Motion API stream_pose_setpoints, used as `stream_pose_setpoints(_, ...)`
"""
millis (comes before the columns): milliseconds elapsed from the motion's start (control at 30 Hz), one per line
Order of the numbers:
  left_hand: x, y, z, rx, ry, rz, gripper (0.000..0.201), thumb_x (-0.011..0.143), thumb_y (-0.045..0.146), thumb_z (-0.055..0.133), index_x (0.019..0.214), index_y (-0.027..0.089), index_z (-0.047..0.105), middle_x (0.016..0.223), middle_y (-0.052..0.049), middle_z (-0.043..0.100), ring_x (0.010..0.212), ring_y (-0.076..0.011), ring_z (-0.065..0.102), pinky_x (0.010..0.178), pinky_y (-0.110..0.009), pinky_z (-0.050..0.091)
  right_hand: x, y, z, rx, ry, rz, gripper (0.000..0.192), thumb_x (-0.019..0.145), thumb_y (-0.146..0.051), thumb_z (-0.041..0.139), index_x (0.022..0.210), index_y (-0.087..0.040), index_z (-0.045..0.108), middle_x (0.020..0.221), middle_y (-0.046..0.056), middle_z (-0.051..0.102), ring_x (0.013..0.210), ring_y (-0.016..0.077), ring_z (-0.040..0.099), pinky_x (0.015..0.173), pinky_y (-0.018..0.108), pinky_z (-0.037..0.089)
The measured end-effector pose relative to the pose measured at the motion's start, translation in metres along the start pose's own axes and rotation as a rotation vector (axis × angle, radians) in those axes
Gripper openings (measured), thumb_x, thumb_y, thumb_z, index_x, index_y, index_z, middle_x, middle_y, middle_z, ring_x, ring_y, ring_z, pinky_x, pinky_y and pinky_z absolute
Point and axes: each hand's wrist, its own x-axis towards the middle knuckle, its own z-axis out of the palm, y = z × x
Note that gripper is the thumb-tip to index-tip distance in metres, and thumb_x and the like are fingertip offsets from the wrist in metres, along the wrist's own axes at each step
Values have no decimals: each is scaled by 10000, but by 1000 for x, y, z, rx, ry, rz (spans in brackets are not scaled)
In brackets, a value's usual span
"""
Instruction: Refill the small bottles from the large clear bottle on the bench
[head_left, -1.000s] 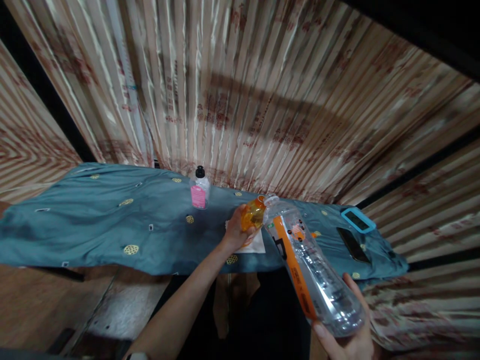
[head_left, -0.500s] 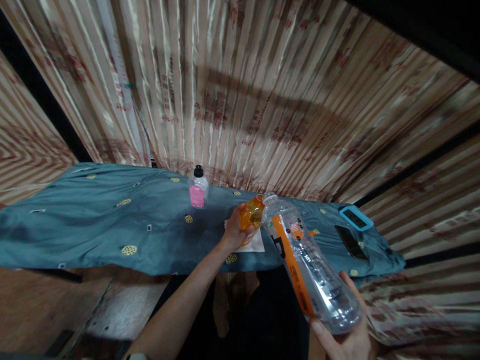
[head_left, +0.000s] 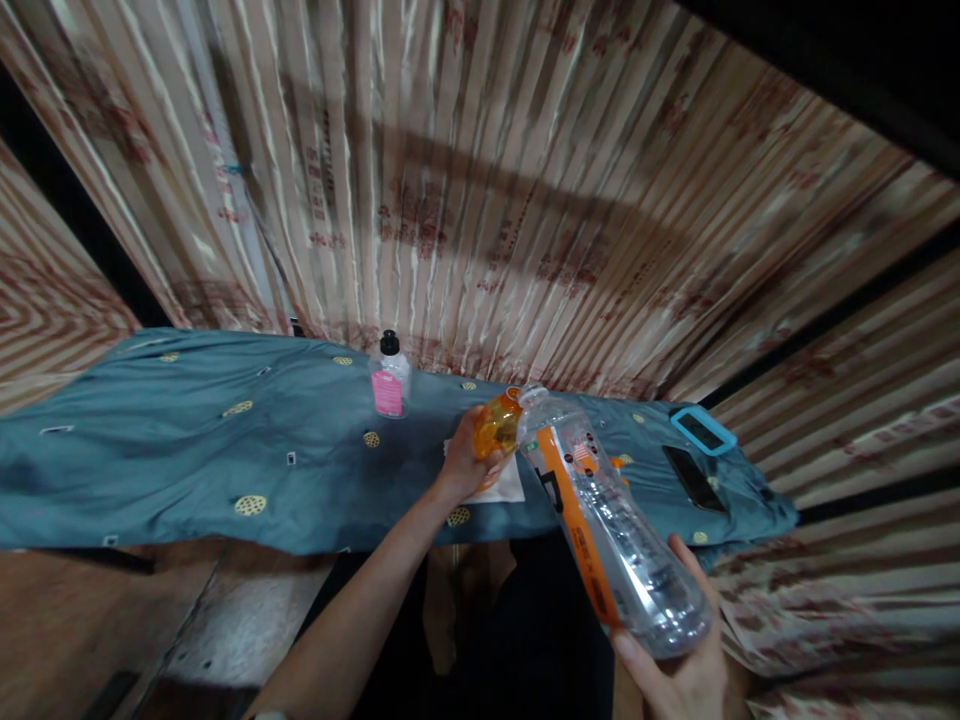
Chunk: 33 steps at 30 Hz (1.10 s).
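Little moved; left hand grip holds orange bottle | right hand grip tilts clear bottle

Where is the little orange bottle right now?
The orange bottle is in the left hand, tipped against the mouth of the big clear bottle, above the white paper.

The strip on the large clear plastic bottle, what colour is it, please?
Orange, on the large clear plastic bottle; head view.

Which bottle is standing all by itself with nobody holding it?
The small pink-labelled bottle with the black cap, upright on the blue cloth. The orange bottle is in the left hand, and the big clear bottle in the right hand.
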Motion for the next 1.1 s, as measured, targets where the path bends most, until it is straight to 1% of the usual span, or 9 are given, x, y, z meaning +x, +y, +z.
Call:
stream_pose_setpoints(167, 1, 0, 0, 8, -3, 20, 637, 684, 221, 689, 1287, 213, 484, 1274, -103, 634, 1167, -287, 617, 1058, -495, 469, -2, -3, 2, 0, 4, -17, 1090, 652, -665, 760, 1484, -68, 385, 1504, 227, 426, 1366, 413, 403, 1108, 526, 285)
stream_pose_setpoints(367, 1, 0, 0, 12, 2, 10, 651, 688, 220, 700, 1303, 218, 486, 1296, -109, 624, 1196, -299, 611, 1071, -503, 465, 8, 42, -17, -43, -61, -135, 1020, 623, -531, 834, 1485, -177, 418, 1522, 191, 419, 1313, 434, 450, 1024, 546, 359)
stream_pose_setpoints(433, 1, 0, 0, 12, -5, 10, 647, 687, 218, 704, 1297, 224, 490, 1292, -104, 625, 1197, -299, 608, 1070, -501, 465, 9, 50, -20, -52, -90, -140, 1033, 605, -507, 852, 1490, -204, 415, 1505, 186, 440, 1302, 449, 463, 1011, 564, 371)
stream_pose_setpoints(567, 0, 0, 1, -3, -17, 13, 632, 696, 198, 673, 1295, 229, 473, 1284, -92, 631, 1189, -288, 609, 1061, -501, 470, 4, 31, -12, -5, -39, -75, 1050, 614, -572, 823, 1494, -177, 409, 1516, 201, 426, 1318, 468, 445, 1051, 605, 333)
stream_pose_setpoints(667, 0, -3, 2, -4, -17, 20, 637, 705, 215, 670, 1308, 216, 465, 1294, -99, 629, 1209, -291, 601, 1071, -498, 467, 1, 16, -6, -29, 6, -55, 1067, 648, -645, 769, 1499, -118, 398, 1500, 212, 444, 1345, 451, 428, 1098, 573, 304)
stream_pose_setpoints(767, 0, -7, 2, -2, -15, 28, 673, 701, 229, 687, 1333, 218, 456, 1316, -101, 618, 1216, -295, 601, 1070, -491, 473, 4, 24, -12, -93, -51, -120, 1068, 638, -612, 795, 1502, -122, 402, 1497, 202, 455, 1301, 423, 476, 1027, 498, 400)
stream_pose_setpoints(867, 0, -9, 1, 19, -17, 44, 689, 700, 223, 697, 1347, 228, 459, 1320, -95, 616, 1215, -292, 600, 1078, -491, 466, 8, 42, -21, -107, -107, -168, 1040, 661, -547, 811, 1529, -178, 371, 1504, 171, 455, 1274, 393, 509, 981, 456, 438)
stream_pose_setpoints(967, 0, -8, 1, 42, -15, 56, 683, 706, 232, 694, 1349, 216, 466, 1326, -101, 612, 1229, -298, 593, 1090, -493, 459, 10, 50, -25, -138, -85, -200, 1024, 676, -556, 798, 1527, -173, 376, 1488, 177, 468, 1274, 400, 508, 991, 473, 433)
stream_pose_setpoints(1100, 0, -7, 1, 50, -16, 47, 682, 701, 236, 690, 1344, 207, 464, 1324, -108, 614, 1232, -303, 595, 1089, -506, 461, 9, 42, -21, -129, -96, -185, 1050, 652, -552, 818, 1517, -142, 385, 1463, 208, 484, 1277, 426, 501, 1000, 510, 417)
